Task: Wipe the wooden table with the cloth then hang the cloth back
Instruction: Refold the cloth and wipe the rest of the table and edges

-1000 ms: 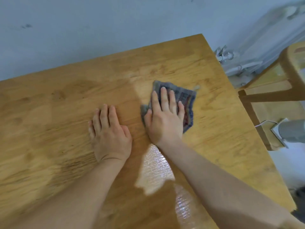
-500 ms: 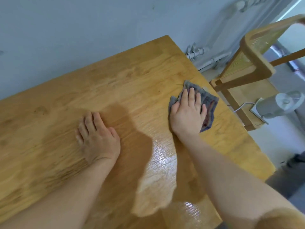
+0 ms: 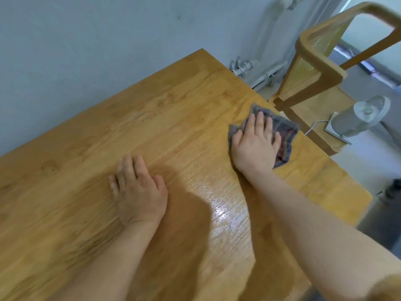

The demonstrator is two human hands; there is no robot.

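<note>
The left hand (image 3: 138, 192) lies flat on the wooden table (image 3: 169, 118), fingers straight, holding nothing. At its 2 o'clock, the right hand (image 3: 255, 144) presses straight fingers on the grey cloth (image 3: 285, 135) by the table's right edge. A wooden chair (image 3: 321, 68) stands beyond it at 1 o'clock.

The right grip (image 3: 255, 144) covers most of the cloth (image 3: 284, 135). The counter (image 3: 173, 118) runs off the left and bottom edges, its grain smeared by blur. The chair (image 3: 325, 70) is cropped at right.
</note>
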